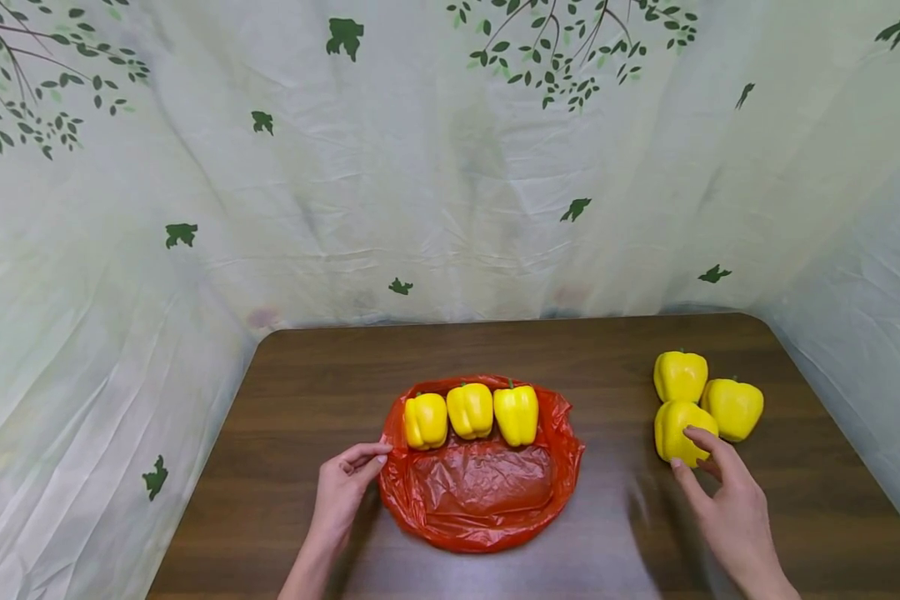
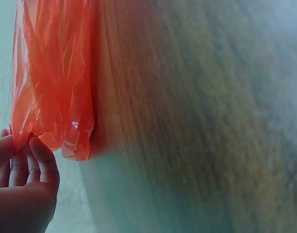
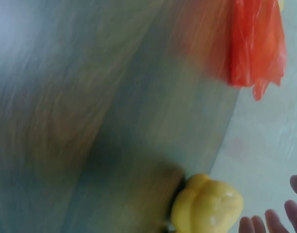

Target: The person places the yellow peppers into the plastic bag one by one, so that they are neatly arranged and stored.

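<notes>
A red plastic bag (image 1: pixel 487 500) lies spread on the table with its rim rolled into a ring. Three yellow bell peppers (image 1: pixel 470 411) sit in a row along its far side. At the bag's left rim, my left hand (image 1: pixel 342 492) pinches the plastic (image 2: pixel 51 87) between thumb and fingers. My right hand (image 1: pixel 731 500) is over the nearest yellow bell pepper (image 1: pixel 678 429) of a group on the right, its thumb and index finger overlapping that pepper. In the right wrist view the fingers (image 3: pixel 274 222) are spread apart, beside a yellow bell pepper (image 3: pixel 209 206).
Two more yellow bell peppers, one at the back (image 1: pixel 680 377) and one to the right (image 1: pixel 733 408), stand close against the nearest one. The brown wooden table (image 1: pixel 307 375) ends at a pale leaf-patterned cloth (image 1: pixel 450 183) behind and at both sides.
</notes>
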